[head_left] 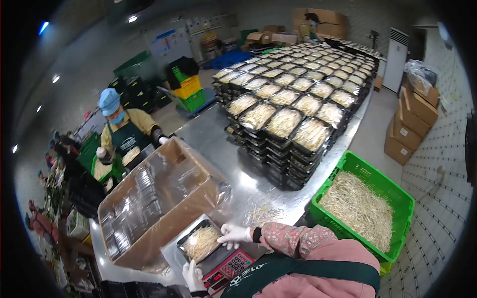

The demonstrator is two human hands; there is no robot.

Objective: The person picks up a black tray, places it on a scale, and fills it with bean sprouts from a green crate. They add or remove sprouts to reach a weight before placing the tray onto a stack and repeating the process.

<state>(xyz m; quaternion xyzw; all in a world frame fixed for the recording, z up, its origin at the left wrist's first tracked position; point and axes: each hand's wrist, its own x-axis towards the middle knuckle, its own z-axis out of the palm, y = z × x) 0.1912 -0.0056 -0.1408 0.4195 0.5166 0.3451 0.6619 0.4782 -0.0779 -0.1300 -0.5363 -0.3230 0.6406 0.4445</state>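
Pink jacket (350, 256) up close, black tray (200, 242) between my fingers!

My left hand (193, 276) is narrow on the tray's near corner, my right hand (234, 236) curled on its right rim, pale strands heaped inside! Below it, the scale (231, 265); whether tray and plate touch, I can't tell. Just beyond my left fingers stands a cardboard box (180, 217), plastic-lined, packed with stacked clear plastic pieces (144, 193). Right of my right hand, a green crate (370, 173) holds loose strands (357, 213)! Farther past my fingertips, piled trays (284, 122), row upon row, showing pale filling!
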